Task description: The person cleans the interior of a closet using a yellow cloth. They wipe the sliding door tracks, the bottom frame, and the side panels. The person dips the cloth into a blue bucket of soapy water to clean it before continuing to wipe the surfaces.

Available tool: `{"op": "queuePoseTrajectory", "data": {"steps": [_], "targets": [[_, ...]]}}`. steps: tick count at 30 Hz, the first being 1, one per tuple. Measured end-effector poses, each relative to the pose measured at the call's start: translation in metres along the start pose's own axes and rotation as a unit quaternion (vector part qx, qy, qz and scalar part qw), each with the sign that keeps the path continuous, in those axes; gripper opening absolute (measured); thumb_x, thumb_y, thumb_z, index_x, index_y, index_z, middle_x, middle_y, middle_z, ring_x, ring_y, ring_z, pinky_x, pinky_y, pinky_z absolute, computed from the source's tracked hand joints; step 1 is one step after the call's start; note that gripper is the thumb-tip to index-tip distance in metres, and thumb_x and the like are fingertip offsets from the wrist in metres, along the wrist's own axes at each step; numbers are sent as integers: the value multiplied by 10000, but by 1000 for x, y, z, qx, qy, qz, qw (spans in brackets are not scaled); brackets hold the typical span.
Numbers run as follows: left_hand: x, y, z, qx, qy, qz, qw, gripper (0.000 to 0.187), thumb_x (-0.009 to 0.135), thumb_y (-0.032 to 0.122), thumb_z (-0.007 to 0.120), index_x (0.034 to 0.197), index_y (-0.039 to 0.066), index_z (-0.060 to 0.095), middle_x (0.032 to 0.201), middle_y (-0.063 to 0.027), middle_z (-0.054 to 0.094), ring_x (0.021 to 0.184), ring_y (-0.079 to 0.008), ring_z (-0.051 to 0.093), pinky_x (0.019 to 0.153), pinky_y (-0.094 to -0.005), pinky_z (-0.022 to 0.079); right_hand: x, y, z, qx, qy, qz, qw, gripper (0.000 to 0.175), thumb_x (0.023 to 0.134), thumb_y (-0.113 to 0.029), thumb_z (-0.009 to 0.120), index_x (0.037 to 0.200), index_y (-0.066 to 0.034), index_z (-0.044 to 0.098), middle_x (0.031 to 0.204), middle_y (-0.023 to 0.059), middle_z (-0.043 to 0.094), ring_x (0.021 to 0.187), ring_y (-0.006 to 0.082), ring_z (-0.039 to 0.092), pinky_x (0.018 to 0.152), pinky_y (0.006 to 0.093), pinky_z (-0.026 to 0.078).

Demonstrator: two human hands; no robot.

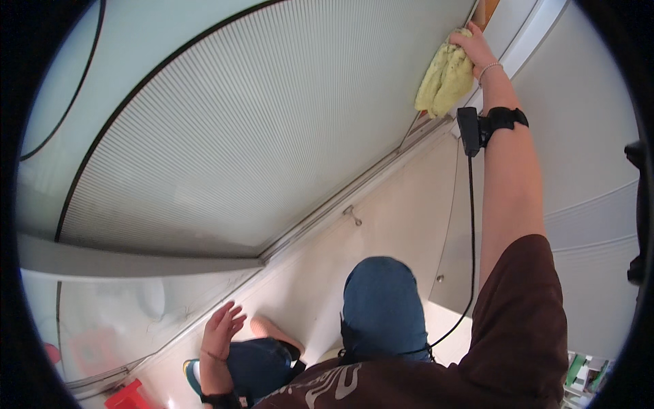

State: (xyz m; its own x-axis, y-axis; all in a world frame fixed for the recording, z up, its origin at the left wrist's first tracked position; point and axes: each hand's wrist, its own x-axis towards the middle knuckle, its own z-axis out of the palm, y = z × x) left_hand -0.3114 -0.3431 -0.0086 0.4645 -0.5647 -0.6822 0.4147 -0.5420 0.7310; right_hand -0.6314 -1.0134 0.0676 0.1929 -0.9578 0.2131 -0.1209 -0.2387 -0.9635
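At the upper right, my right hand [476, 47] grips a crumpled yellow cloth [445, 82]. The arm is stretched out, and the cloth hangs against the side edge of a ribbed glass panel [286, 117], by the white frame. Low on the left is my left hand [223, 324], with fingers apart and nothing in it. It hovers over my legs, near the metal track [327, 204] at the foot of the glass.
A small metal fitting [352, 214] is on the pale surface by the track. A red plastic object [129, 396] lies at the lower left. From the black wrist device [468, 132], a black cable [471, 230] runs to my body. A shelf with green items [587, 376] stands lower right.
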Motion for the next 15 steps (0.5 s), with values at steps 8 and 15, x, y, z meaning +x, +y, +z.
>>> {"op": "queuePoseTrajectory", "data": {"steps": [8,15], "targets": [[-21,63,73,47,-80,-18,995,403,925,218,479,1267,12,430,1184,-159,545,1020,-231,579,851,-302,472,-1,18,7,61,-53,32,996,452,693,-90,636,1107,-53,456,934,56,559,807,178,581,708,315,504],[-47,89,101,52,-87,1,995,374,928,203,481,1255,24,452,1172,-129,556,1025,-215,573,860,-277,446,-19,9,23,91,-50,77,992,432,692,-66,624,1086,-31,453,912,70,562,781,180,584,687,321,504]]}}
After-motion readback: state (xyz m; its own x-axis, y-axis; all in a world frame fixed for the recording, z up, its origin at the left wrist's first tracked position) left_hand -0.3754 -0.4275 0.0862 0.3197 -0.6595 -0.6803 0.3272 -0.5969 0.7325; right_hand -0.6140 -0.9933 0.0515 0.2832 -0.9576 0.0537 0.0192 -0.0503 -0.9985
